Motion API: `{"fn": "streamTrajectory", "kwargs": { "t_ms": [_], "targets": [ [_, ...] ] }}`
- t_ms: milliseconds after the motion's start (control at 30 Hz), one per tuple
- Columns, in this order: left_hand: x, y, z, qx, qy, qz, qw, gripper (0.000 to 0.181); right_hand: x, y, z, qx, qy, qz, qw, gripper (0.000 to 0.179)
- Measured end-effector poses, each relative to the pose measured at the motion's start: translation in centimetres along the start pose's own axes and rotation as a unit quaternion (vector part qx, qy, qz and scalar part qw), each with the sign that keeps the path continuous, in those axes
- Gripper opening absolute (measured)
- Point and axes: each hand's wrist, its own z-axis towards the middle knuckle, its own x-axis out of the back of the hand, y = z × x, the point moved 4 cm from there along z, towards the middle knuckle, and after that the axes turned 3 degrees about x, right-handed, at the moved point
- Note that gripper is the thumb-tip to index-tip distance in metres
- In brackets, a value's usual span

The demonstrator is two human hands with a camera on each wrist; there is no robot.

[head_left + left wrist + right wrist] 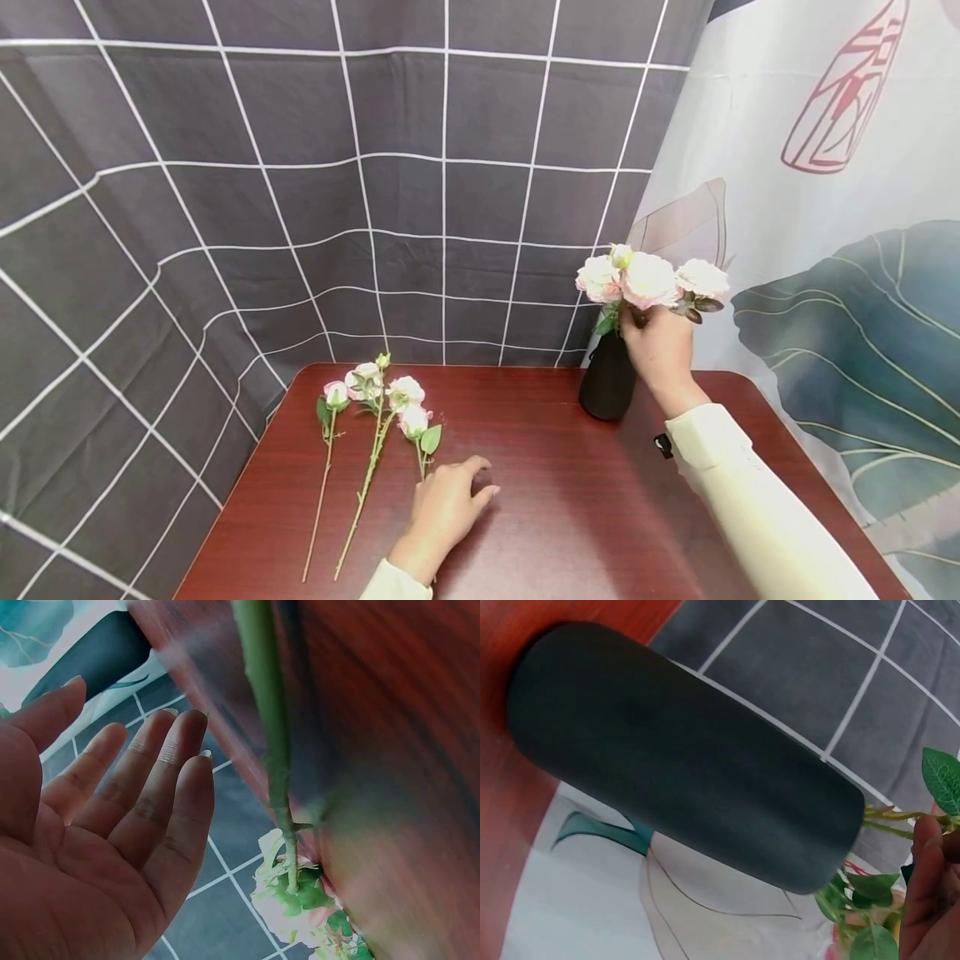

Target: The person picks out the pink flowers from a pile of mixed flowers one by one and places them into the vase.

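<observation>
At the back right, my right hand pinches flower stems just above the mouth of a black vase. Pale pink artificial roses with green leaves fan out over that hand. The vase stands upright on the table; its mouth is partly hidden behind my fingers in the head view. My left hand is held with relaxed fingers and holds nothing, close over the lower stem of a pink rose. A thick green stem runs beside its fingers in the left wrist view.
Left of that hand, a single pink rose and a branched rose spray lie lengthwise on the reddish-brown table. A dark grid-patterned cloth hangs behind the table. A white printed curtain borders the right side.
</observation>
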Motion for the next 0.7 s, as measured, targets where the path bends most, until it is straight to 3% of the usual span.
{"fn": "streamTrajectory", "kwargs": {
  "t_ms": [200, 700],
  "targets": [
    [0.2, -0.1, -0.1, 0.008, 0.001, 0.006, 1.0, 0.03, -0.1, -0.7, -0.6, -0.008, -0.019, -0.019, 0.9996, 0.022],
    [0.0, -0.1, -0.2, 0.017, 0.004, 0.009, 0.9998, 0.027, -1.4, 0.5, -2.7, -0.072, -0.046, -0.076, 0.9934, 0.028]
  ]
}}
